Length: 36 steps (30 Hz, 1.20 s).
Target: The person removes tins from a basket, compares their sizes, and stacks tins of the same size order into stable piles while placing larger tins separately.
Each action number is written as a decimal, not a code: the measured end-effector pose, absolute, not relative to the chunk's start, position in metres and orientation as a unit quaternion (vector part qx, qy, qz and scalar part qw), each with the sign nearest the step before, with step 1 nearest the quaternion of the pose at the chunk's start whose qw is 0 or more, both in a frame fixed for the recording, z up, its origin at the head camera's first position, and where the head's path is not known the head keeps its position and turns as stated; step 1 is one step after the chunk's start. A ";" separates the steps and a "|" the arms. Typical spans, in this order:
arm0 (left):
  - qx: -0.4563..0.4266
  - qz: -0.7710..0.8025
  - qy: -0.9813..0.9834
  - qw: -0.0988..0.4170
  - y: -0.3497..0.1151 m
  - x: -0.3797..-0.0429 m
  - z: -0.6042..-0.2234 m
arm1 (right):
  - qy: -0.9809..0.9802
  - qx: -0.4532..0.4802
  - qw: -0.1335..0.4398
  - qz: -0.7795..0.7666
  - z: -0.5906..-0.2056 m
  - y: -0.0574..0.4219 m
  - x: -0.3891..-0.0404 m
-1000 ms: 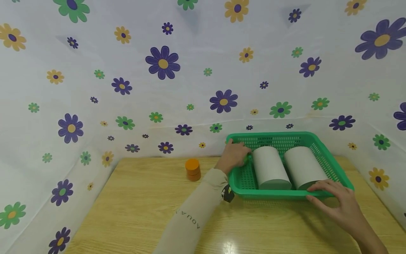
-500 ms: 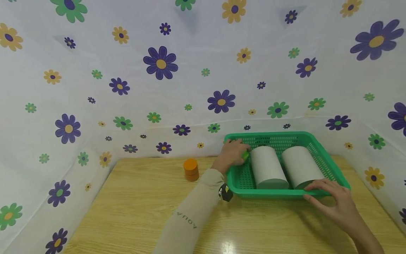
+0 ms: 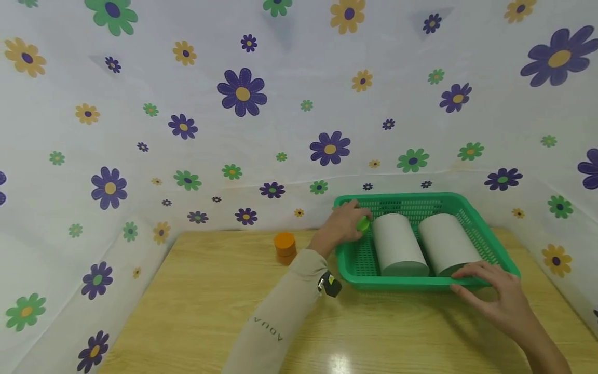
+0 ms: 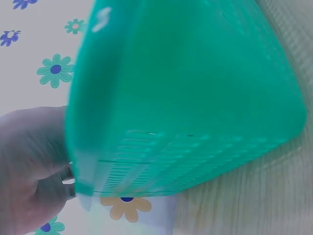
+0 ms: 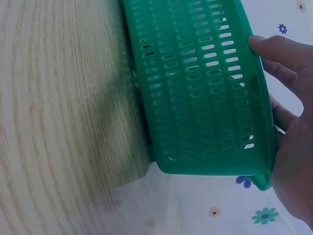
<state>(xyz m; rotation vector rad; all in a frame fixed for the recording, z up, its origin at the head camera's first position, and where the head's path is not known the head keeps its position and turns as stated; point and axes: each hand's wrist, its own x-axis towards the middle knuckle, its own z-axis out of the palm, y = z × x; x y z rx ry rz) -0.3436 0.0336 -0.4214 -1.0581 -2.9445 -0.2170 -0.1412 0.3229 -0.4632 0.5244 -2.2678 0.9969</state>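
A green slotted plastic basket (image 3: 488,231) stands at the right of the table, with two white cylinders (image 3: 399,244) lying side by side in it. My left hand (image 3: 343,221) is over the basket's left side, its curled fingers round a small bright green object (image 3: 363,224). Most of that object is hidden by the fingers, so I cannot tell its kind. At the near right corner my right hand (image 3: 502,298) pinches the basket's rim, thumb outside and fingers over the top. The right wrist view shows the thumb (image 5: 274,49) against the rim.
An orange round container (image 3: 285,248) stands on the wooden table (image 3: 219,291), left of the basket. Behind the table and along both sides hangs a white cloth (image 3: 280,72) printed with flowers. A black wrist camera (image 3: 330,284) sits on my left sleeve.
My left hand has risen slightly from the basket's left side, and more of the bright green object shows beyond its fingers. My right hand stays on the rim.
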 end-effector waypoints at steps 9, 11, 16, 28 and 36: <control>-0.337 -0.175 -0.925 0.004 0.022 -0.331 -0.418 | -0.855 0.196 0.295 0.378 -0.462 0.325 -0.140; -0.340 -0.196 -0.920 0.007 0.021 -0.328 -0.418 | -0.853 0.200 0.296 0.379 -0.462 0.326 -0.141; -0.338 -0.236 -0.911 0.027 0.017 -0.322 -0.418 | -0.851 0.211 0.299 0.376 -0.461 0.326 -0.142; -0.376 -0.298 -0.873 0.094 -0.003 -0.308 -0.424 | -0.863 0.181 0.281 0.379 -0.458 0.321 -0.140; -0.372 -0.362 -0.846 0.120 -0.015 -0.292 -0.425 | -0.862 0.177 0.282 0.383 -0.461 0.322 -0.139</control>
